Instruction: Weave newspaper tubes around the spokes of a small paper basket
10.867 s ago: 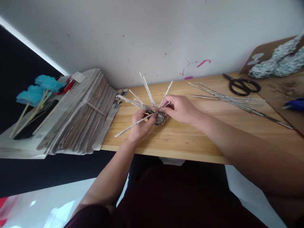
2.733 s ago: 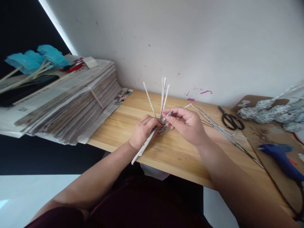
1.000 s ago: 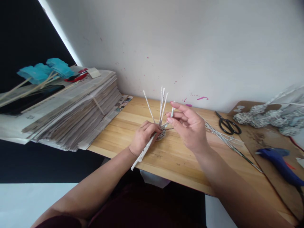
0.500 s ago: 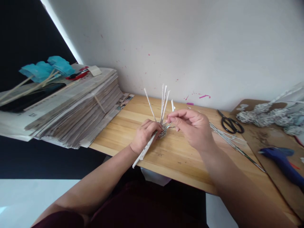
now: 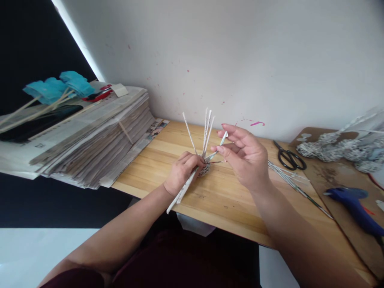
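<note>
A small round woven piece [image 5: 205, 171] of rolled newspaper sits just above the table, partly covered by fingers. My left hand [image 5: 182, 171] is closed around its left side. Several thin paper tubes [image 5: 207, 132] stick up from it, while white tubes [image 5: 183, 192] point down past the table's front edge. To the right of the weave, my right hand [image 5: 247, 158] pinches a pale rolled paper tube [image 5: 223, 139] between thumb and fingers. That tube slants up and right out of the weave. A second dark-printed tube [image 5: 216, 162] runs rightward below it.
Loose paper tubes [image 5: 292, 185] and black-handled scissors [image 5: 290, 158] lie on the right. Beyond them are a blue glue gun [image 5: 355, 206] on brown board and woven paper pieces [image 5: 328, 145]. A tall newspaper stack [image 5: 126, 128] at left carries blue flowers [image 5: 49, 90] on sticks.
My right hand has moved a little right and its fingers have opened out somewhat, bringing the paper tube's tip to the right. My left hand stays on the woven piece.
</note>
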`<state>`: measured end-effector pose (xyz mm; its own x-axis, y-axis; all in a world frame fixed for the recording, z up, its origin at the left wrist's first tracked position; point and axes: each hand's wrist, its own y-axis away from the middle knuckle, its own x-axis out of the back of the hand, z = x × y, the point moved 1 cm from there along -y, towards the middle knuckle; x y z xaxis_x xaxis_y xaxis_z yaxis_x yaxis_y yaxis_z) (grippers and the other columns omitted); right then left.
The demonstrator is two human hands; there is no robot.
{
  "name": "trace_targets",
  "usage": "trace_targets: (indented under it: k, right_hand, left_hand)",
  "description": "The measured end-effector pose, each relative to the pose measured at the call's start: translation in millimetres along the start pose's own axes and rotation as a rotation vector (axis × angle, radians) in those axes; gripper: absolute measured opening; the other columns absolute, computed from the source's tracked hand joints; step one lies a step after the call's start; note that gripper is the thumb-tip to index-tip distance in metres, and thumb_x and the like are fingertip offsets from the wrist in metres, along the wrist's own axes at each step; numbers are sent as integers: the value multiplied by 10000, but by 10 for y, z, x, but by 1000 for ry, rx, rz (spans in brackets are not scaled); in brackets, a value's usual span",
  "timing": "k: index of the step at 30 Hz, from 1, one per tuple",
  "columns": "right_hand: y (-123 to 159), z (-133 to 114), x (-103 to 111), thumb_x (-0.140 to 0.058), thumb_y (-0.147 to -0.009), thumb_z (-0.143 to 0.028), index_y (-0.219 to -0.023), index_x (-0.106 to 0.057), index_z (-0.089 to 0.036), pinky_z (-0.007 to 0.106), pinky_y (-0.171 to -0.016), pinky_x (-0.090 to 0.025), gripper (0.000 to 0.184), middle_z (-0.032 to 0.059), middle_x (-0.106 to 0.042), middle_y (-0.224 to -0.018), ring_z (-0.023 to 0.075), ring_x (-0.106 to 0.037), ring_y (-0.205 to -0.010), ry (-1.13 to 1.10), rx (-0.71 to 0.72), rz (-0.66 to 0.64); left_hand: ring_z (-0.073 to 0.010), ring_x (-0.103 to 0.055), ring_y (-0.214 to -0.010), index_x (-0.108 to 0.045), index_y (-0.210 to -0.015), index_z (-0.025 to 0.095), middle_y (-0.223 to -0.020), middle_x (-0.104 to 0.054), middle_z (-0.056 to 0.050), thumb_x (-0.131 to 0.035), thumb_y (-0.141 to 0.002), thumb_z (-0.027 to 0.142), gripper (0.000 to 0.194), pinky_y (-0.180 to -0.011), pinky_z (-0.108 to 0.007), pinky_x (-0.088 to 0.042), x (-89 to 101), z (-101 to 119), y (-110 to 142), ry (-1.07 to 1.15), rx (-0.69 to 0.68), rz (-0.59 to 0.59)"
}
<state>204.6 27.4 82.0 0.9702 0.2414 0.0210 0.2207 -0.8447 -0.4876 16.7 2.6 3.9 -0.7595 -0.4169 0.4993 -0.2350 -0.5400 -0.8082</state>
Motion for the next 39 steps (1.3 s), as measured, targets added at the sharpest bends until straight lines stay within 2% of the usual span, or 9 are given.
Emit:
trace_targets:
  k: [5, 9, 15, 20, 24, 29, 34, 39]
  right_hand:
    - [2, 4, -12, -768, -868, -212, -1235, -725, -279, 417, -917, -666, 375, -2, -788, -976, 193, -782, -904, -18, -3, -3]
    - [7, 19, -21, -793, -857, -220, -1157, -753, -251, 394, -907, -670, 304, 6, -808, -962, 185, -794, -890, -87, -52, -13]
    - [13, 29, -23, -809, -858, -260, -1008, -803, -223, 342, -749, -675, 155, 45, -823, -926, 195, -793, -872, -10, -88, -13]
    - [-14, 80, -6, -810, -866, -283, -968, -819, -243, 258, -567, -601, 110, 37, -819, -927, 164, -762, -811, -49, -97, -44]
    - [-35, 96, 8, -831, -848, -286, -926, -821, -263, 238, -552, -566, 82, 37, -811, -1047, 170, -746, -907, -79, -83, -50]
    - [-47, 113, 28, -815, -876, -347, -942, -803, -255, 236, -517, -501, 113, 23, -803, -936, 131, -680, -763, -52, -111, -62]
    - [-53, 121, 47, -756, -932, -370, -985, -753, -233, 255, -549, -507, 146, 26, -780, -902, 135, -680, -757, -10, -70, -70]
    - [-47, 115, 68, -736, -951, -332, -983, -732, -226, 309, -760, -596, 110, 29, -796, -987, 144, -724, -830, 61, 6, -41]
  left_hand:
    - [-162, -673, -863, -629, -946, 202, -954, -759, -52, -625, -992, 165, 59, -799, -302, -573, -9, -12, 10, 2, 4, -10]
    - [-163, -669, -857, -625, -948, 202, -955, -761, -51, -636, -987, 161, 58, -798, -300, -573, -4, -8, 3, -2, 1, -5]
    - [-168, -673, -853, -616, -928, 204, -938, -758, -53, -606, -1002, 169, 83, -798, -308, -568, 3, 4, -6, -5, 7, -22]
    - [-167, -665, -847, -617, -933, 208, -937, -756, -49, -616, -996, 172, 73, -791, -303, -560, -3, -5, 2, -2, 8, -16]
    - [-163, -662, -844, -621, -934, 207, -942, -757, -47, -632, -992, 176, 66, -784, -292, -556, -3, -9, 0, 0, 1, -10]
    - [-165, -669, -841, -628, -927, 202, -927, -759, -50, -630, -993, 179, 70, -777, -296, -555, -3, -10, -9, 8, -7, -5]
    - [-165, -667, -842, -634, -921, 203, -939, -765, -49, -640, -993, 193, 73, -785, -296, -557, -12, -16, -2, 1, 13, -9]
    - [-156, -659, -840, -624, -930, 200, -938, -765, -42, -650, -978, 152, 72, -787, -281, -553, -18, -22, 3, 4, -5, -3]
